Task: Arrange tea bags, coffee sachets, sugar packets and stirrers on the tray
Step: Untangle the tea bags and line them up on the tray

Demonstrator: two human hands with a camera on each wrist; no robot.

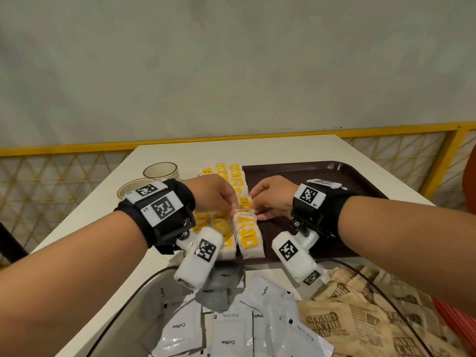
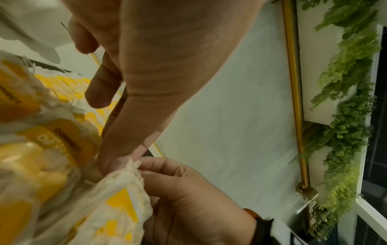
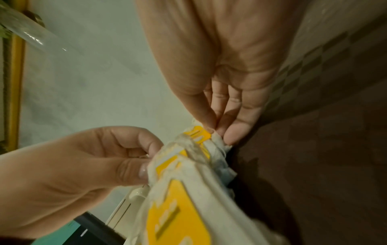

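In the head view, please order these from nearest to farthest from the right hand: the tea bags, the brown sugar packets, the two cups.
From the right hand:
1. tea bags, at its fingertips, left edge of the tray.
2. brown sugar packets, near right.
3. two cups, far left.

Tea bags [image 1: 248, 237]: white, yellow tags.
Tray [image 1: 304, 171]: dark brown.
Coffee sachets [image 1: 228, 331]: white, black lettering.
Sugar packets [image 1: 332, 328]: tan, brown print.
Cups [image 1: 161, 171]: cream, brown-rimmed.
Railing [image 1: 64, 149]: yellow.

Tea bags [image 1: 249, 237] on tray's [image 1: 334, 173] left edge
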